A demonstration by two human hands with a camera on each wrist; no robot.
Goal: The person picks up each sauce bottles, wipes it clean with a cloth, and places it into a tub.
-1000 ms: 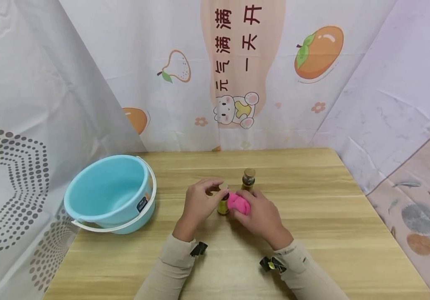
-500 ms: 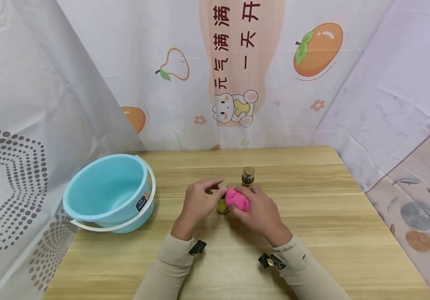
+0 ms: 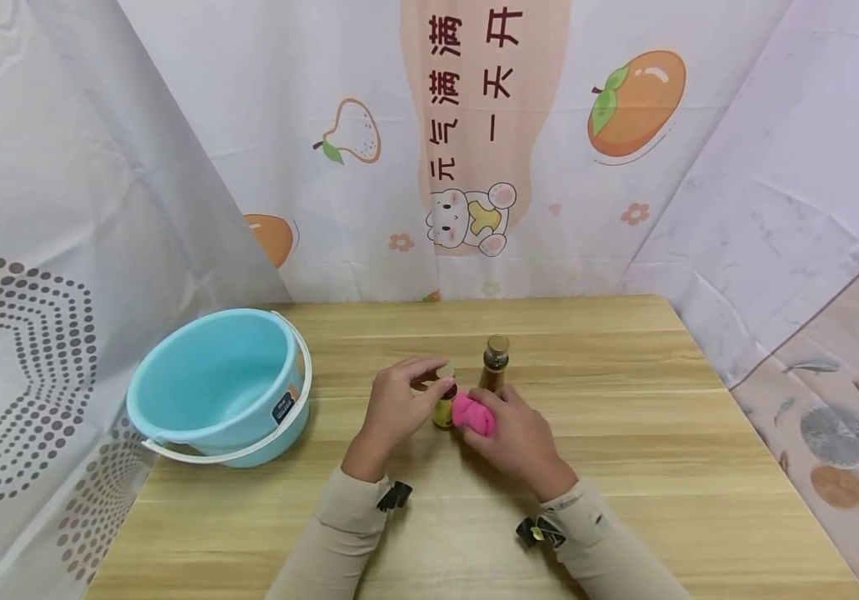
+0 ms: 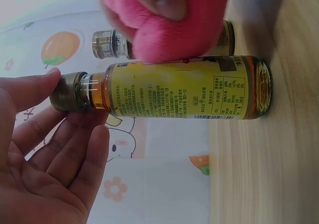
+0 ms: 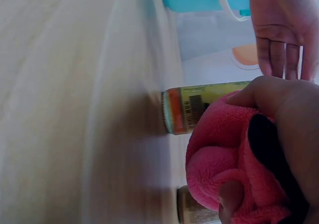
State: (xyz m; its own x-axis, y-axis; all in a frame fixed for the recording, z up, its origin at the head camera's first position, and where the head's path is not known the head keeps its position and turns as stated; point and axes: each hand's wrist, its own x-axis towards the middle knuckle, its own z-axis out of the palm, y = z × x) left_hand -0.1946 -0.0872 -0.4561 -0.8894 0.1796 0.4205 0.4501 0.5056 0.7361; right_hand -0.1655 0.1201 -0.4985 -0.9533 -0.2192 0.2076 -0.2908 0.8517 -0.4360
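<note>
My left hand (image 3: 396, 408) pinches the gold cap (image 4: 70, 91) of a glass bottle (image 4: 182, 88) between thumb and fingers, holding it upright on the table. The bottle has a yellow printed label and amber liquid inside. A bunched pink plush cloth (image 3: 472, 414) is gripped in my right hand (image 3: 521, 437) and lies against the bottle's right side. In the right wrist view the cloth (image 5: 224, 154) hides much of the label. Behind it, a second gold-capped bottle (image 3: 495, 365) stands upright, partly covered by the right hand and cloth.
A light blue bucket (image 3: 146, 421) with a white handle (image 3: 307, 375) stands at the left of the wooden table (image 3: 669, 467). A printed curtain (image 3: 369, 208) hangs behind the table's back edge.
The right hand and cloth first rose along the yellow-labelled bottle, then came back down its side. More of the second bottle shows now. The left hand has kept its hold on the cap.
</note>
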